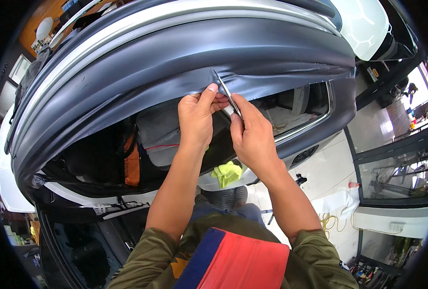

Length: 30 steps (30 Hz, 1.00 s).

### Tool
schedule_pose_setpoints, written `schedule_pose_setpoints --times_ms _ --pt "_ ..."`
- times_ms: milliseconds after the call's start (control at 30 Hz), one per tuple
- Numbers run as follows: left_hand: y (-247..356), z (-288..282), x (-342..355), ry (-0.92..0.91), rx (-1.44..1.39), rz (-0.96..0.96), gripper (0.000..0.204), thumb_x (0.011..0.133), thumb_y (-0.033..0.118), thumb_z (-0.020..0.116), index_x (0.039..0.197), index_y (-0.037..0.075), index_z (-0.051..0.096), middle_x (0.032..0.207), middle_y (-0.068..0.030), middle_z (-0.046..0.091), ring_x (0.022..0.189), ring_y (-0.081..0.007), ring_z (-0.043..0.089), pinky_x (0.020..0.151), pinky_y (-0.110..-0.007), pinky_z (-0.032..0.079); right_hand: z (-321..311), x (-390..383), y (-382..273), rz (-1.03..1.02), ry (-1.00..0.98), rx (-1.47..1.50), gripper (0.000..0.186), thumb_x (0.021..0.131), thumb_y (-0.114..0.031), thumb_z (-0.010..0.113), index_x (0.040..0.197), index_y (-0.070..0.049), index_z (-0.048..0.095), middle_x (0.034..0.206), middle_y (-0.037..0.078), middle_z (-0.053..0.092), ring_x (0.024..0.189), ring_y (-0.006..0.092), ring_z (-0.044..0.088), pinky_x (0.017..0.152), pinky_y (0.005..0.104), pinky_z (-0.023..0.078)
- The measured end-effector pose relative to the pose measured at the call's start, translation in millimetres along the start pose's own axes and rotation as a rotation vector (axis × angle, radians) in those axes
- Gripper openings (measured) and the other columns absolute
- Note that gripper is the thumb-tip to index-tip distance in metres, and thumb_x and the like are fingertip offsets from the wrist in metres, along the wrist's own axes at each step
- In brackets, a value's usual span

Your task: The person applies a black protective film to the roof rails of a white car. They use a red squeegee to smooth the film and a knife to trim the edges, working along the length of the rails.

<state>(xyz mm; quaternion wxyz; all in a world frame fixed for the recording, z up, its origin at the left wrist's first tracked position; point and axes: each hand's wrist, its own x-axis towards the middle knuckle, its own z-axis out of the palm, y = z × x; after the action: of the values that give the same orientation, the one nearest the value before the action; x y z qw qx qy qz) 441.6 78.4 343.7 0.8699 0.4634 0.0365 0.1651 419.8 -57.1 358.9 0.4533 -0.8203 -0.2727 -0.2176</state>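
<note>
A sheet of dark satin film (166,84) lies over the car's curved side, its loose lower edge hanging wrinkled over the window opening. My left hand (197,115) pinches this edge between thumb and fingers, close to the middle. Right beside it, my right hand (255,130) grips a slim metal knife (227,90), thumb and index finger along its handle. The thin blade points up and away, its tip against the film just above my left thumb. Part of the knife's handle is hidden inside my right hand.
Under my hands is a side window (296,111) with a chrome trim, beside an open window area showing a grey seat (158,132). A yellow-green cloth (227,174) lies below. A red squeegee-like flat piece (243,260) is at my chest. An open car door (86,245) stands at lower left.
</note>
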Motion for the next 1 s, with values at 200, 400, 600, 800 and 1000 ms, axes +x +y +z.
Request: schedule_pose_setpoints --times_ms 200,400,600,800,1000 --pt "-0.6 -5.6 6.7 0.016 0.050 -0.015 0.023 0.095 0.018 0.066 0.086 -0.004 0.068 0.082 -0.0119 0.068 0.075 -0.0189 0.067 0.073 -0.033 0.057 4.0 1.9 -3.7 0.055 -0.027 -0.007 0.038 0.089 0.001 0.057 0.127 0.002 0.053 0.092 0.022 0.061 0.079 0.0412 0.062 0.072 0.0474 0.050" --pt "-0.4 0.6 5.4 -0.012 -0.003 0.028 0.021 0.094 0.017 0.067 0.089 -0.003 0.069 0.084 -0.0113 0.069 0.074 -0.0181 0.067 0.071 -0.032 0.057 6.4 -0.4 -4.4 0.048 -0.008 -0.028 0.038 0.089 0.001 0.057 0.126 0.006 0.052 0.093 0.024 0.062 0.080 0.0409 0.062 0.073 0.0465 0.051" --pt "-1.7 2.5 5.0 0.014 0.012 0.057 0.020 0.093 0.018 0.069 0.092 -0.001 0.069 0.084 -0.0098 0.069 0.070 -0.0160 0.066 0.067 -0.030 0.057 5.8 1.2 -3.7 0.027 -0.004 -0.031 0.037 0.088 0.002 0.057 0.125 0.006 0.054 0.094 0.024 0.062 0.082 0.0413 0.062 0.074 0.0468 0.051" --pt "1.2 17.6 15.4 0.236 0.017 0.117 0.024 0.086 0.021 0.076 0.083 -0.001 0.068 0.077 -0.0097 0.067 0.060 -0.0164 0.063 0.055 -0.031 0.054 1.4 -1.1 -1.5 0.130 0.020 -0.059 0.036 0.090 -0.001 0.057 0.126 0.002 0.057 0.092 0.018 0.066 0.073 0.0273 0.065 0.068 0.0368 0.052" --pt "4.5 35.9 16.1 0.399 0.083 0.097 0.023 0.083 0.019 0.077 0.075 0.000 0.068 0.070 -0.0082 0.066 0.056 -0.0146 0.061 0.052 -0.029 0.050 -9.1 -8.3 4.6 0.285 0.037 0.054 0.035 0.090 -0.003 0.057 0.124 0.003 0.058 0.099 0.024 0.067 0.079 0.0351 0.068 0.073 0.0399 0.053"
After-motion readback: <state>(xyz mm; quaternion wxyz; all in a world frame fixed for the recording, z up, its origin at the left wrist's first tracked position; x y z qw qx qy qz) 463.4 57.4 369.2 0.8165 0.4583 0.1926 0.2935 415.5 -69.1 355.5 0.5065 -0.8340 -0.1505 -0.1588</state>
